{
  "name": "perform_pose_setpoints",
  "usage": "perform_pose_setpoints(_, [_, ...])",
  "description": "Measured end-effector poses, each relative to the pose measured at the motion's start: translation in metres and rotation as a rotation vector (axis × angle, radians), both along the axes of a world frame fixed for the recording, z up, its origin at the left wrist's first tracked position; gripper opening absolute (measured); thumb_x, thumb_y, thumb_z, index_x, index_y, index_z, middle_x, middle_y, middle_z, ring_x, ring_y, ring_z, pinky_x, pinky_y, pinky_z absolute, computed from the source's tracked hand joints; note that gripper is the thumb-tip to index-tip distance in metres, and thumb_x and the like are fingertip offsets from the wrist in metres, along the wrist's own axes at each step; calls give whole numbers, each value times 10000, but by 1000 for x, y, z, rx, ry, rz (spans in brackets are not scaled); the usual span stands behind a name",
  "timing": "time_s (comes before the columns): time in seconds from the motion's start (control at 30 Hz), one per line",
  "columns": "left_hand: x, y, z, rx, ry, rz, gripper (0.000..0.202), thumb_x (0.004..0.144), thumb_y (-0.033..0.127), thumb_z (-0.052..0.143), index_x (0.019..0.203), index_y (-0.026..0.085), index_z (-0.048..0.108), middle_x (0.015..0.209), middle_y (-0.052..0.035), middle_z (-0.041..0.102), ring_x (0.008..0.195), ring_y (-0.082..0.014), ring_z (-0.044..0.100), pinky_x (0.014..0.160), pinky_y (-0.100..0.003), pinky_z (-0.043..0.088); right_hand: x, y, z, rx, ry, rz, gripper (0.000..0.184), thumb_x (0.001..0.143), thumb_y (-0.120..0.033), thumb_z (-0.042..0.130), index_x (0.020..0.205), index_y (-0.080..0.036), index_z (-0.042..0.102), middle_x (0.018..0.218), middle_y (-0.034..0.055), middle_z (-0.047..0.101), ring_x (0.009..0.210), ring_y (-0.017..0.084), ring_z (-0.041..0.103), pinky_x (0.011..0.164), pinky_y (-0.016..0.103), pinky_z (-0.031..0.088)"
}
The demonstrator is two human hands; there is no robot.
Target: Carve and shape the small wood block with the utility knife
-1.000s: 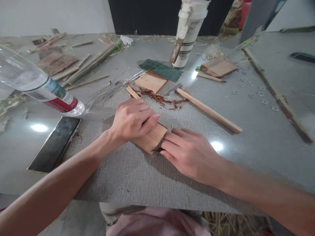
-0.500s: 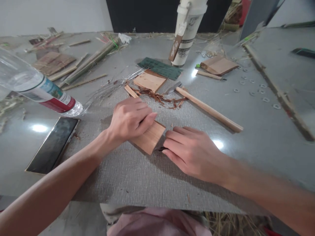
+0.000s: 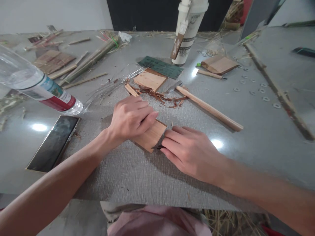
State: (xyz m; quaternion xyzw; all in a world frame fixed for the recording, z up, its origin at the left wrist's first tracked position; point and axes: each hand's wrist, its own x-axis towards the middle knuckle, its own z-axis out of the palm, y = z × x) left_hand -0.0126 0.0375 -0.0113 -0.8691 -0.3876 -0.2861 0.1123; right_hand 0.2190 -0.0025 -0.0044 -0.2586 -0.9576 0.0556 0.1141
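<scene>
- The right hand (image 3: 189, 152), fingers pinched on a small dark tool (image 3: 159, 147), has edged in against the wood block (image 3: 150, 137).
- The left hand (image 3: 131, 119) still clamps the block, fingers curled over it.
- The block lies on a grey mat (image 3: 137, 177) on a littered table (image 3: 258, 137).

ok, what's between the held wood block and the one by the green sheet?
Head view: reddish wood shavings on the grey mat between near block and far block; the left hand, pressing the near block, covers part of it.
</scene>
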Motion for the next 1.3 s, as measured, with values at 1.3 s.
perform_pose_setpoints(1.3, [0, 1, -2, 23, 0, 1, 412, 1022, 283, 418, 625, 215, 504, 598, -17, 580, 611, -179, 490, 630, -366, 380, -1, -3, 0, 6, -26, -15, 167, 1021, -256, 482, 885, -211, 567, 871, 12, 615, 808, 212, 528, 695, 380, 343])
